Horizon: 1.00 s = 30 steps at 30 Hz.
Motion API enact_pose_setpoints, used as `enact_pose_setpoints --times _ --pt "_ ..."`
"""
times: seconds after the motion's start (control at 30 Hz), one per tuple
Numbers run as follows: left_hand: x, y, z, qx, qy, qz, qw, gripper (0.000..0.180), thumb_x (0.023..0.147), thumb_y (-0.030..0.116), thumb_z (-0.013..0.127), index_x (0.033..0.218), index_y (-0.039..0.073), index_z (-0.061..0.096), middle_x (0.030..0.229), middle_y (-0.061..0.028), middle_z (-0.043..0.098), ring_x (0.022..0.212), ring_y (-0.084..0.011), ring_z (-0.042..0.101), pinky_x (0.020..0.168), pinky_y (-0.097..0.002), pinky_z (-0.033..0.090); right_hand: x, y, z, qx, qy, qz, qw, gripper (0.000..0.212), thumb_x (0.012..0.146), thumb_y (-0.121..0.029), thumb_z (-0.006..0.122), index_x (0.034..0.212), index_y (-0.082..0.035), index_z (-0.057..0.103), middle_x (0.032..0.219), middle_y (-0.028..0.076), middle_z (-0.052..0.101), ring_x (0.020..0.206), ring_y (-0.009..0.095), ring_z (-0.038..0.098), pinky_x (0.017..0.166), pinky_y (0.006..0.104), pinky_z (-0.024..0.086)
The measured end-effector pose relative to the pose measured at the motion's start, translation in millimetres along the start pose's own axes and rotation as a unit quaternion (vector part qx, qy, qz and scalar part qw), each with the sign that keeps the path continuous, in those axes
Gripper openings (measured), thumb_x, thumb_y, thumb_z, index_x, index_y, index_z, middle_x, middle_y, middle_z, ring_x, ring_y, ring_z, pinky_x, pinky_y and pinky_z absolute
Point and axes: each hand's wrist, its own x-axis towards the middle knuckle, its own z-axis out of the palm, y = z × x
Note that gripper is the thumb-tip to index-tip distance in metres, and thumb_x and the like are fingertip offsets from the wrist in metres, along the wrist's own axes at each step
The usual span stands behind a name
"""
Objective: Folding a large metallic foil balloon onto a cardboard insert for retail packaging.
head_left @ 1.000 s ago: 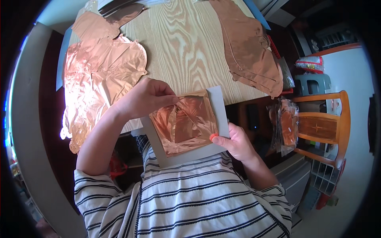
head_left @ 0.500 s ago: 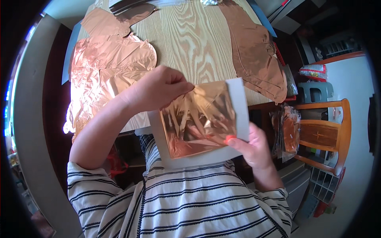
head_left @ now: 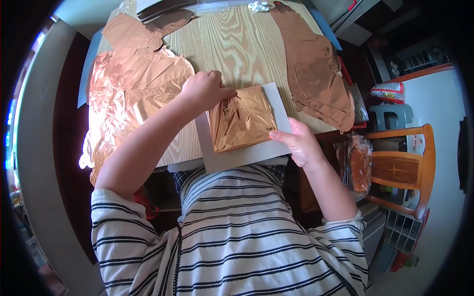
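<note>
A square stack of shiny copper-gold foil [head_left: 244, 121] lies on a larger pale card [head_left: 242, 159] at the near edge of the table. My left hand [head_left: 205, 90] is closed in a pinch at the foil's far left corner, thumb and fingertips together there. With my right hand [head_left: 300, 144] I grip the card's right edge, the thumb on top pressing the foil's near right corner and the fingers underneath, hidden. The foil's surface is wrinkled and catches the light.
Large crumpled copper foil sheets [head_left: 140, 74] cover the table's left side. More foil [head_left: 316, 64] lies along the right, and a crumpled white piece [head_left: 258, 6] sits at the far edge. A wooden chair [head_left: 400, 167] with bagged foil [head_left: 359, 163] stands at the right.
The card and foil have moved away from my body, up onto the table edge, and lie flatter. Both hands moved with them, still gripping; the foil's lifted, stretched far part has come down.
</note>
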Motion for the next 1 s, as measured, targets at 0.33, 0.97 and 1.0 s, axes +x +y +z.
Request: enact_pose_setpoints --times 0.33,0.97,1.0 --pt "-15 -30 39 0.187 0.329 0.206 0.902 0.018 0.079 0.027 0.07 0.086 0.011 0.067 0.091 -0.0048 0.059 0.092 -0.0239 0.06 0.085 -0.0383 0.042 36 3 4 -0.148 0.031 -0.029 0.988 0.031 0.089 -0.003 0.072 0.117 0.005 0.062 0.108 0.01 0.07 0.095 0.012 0.064 0.087 0.0291 0.051" --pt "-61 -34 62 0.079 0.244 0.206 0.944 0.066 0.088 0.032 0.066 0.142 -0.002 0.05 0.146 -0.0184 0.05 0.138 -0.0356 0.044 0.118 -0.0525 0.031 76 -12 86 -0.642 -0.004 -0.398 0.656 0.063 0.101 -0.039 0.056 0.144 0.005 0.045 0.147 0.025 0.049 0.141 0.04 0.041 0.12 0.0534 0.024" --pt "-61 -35 63 0.077 0.246 0.206 0.944 0.066 0.088 0.031 0.066 0.143 -0.002 0.05 0.146 -0.0184 0.05 0.138 -0.0356 0.044 0.118 -0.0527 0.031 87 2 89 -0.655 -0.006 -0.373 0.657 0.066 0.102 -0.042 0.053 0.147 0.005 0.042 0.151 0.024 0.046 0.144 0.039 0.037 0.121 0.0537 0.021"
